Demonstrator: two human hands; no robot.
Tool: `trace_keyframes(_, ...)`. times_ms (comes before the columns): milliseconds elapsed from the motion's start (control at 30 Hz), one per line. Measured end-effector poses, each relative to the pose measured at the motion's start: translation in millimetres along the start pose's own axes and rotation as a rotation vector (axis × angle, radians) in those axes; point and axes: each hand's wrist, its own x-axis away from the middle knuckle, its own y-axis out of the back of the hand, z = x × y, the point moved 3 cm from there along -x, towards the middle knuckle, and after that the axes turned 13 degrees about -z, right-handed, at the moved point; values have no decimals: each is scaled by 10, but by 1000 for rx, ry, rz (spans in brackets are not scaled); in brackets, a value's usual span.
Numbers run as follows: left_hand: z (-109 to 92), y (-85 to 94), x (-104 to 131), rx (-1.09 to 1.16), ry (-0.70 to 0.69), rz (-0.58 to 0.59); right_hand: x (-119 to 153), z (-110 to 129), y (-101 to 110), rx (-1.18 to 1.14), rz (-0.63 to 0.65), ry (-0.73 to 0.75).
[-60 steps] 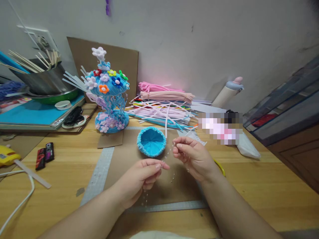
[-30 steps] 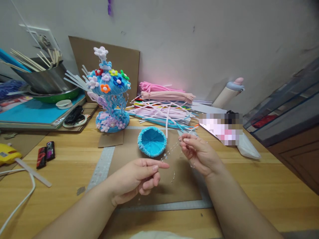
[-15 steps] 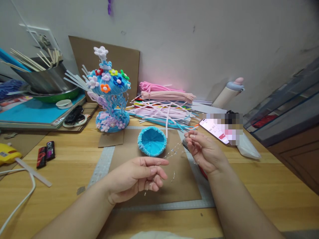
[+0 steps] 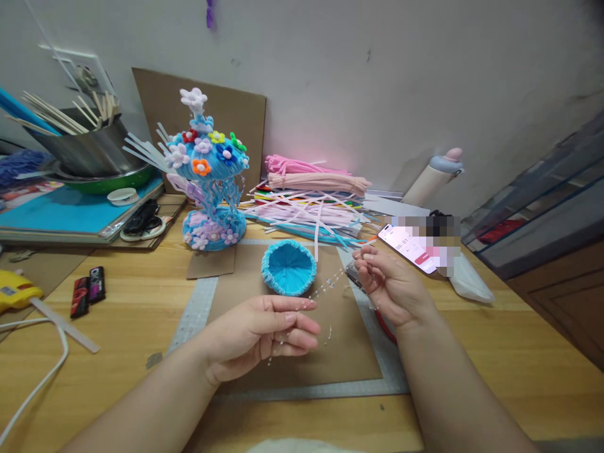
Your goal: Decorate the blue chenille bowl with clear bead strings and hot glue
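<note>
A thin clear beaded string (image 4: 330,283) stretches between my two hands above a brown cardboard sheet (image 4: 349,352). My left hand (image 4: 268,333) has the string across its fingers, and one end dangles below them. The thumb and fingertips of my right hand (image 4: 389,283) pinch the other part, with more strands hanging by the palm. Just beyond my left hand, a fuzzy blue bowl (image 4: 288,267) rests on the cardboard, its hollow side showing. Behind it to the left stands a blue pipe-cleaner piece (image 4: 214,229) decorated with colourful flowers.
Bundled pipe cleaners (image 4: 316,182) lie at the back. A phone (image 4: 408,247) and a bottle (image 4: 431,179) are at the right. Scissors (image 4: 144,226), a metal pot (image 4: 87,148) and a yellow glue gun (image 4: 16,289) occupy the left side.
The lower fingers of my left hand have stretched out a little, and the dangling string end has shifted slightly left. My right hand has barely moved.
</note>
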Motion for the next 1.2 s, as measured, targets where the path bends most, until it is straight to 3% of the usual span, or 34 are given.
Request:
trace_keyframes(100, -73, 53, 25, -257, -107, -69, 52, -28, -46, 56, 40, -28)
trace_keyframes(267, -299, 406, 118, -994, -406, -418, 258, -214, -220, 209, 193, -101)
trace_keyframes(333, -348, 517, 152, -1129, -450, -467, 365, -322, -299, 316, 295, -86)
trace_keyframes(400, -368, 521, 172, -1147, -517, -449, 466, -423, -369, 429, 391, -57)
trace_keyframes(467, -361, 417, 173, -1075, -606, -429, 539, -499, -421, 488, 436, -39)
trace_keyframes(567, -284, 169, 127, -879, -718, -401, 578, -570, -471, 493, 437, -50)
trace_keyframes(700, -143, -41, 44, -858, -848, -440, 548, -620, -494, 411, 416, -79)
trace_keyframes(800, -96, -40, 4, -876, -864, -494, 520, -644, -485, 339, 386, -94)
trace_keyframes(1067, -101, -2, -46, -927, -887, -419, 506, -680, -465, 230, 370, -235)
trace_keyframes(1200, -66, 38, -57, -964, -895, -448, 459, -715, -431, 269, 357, -195)
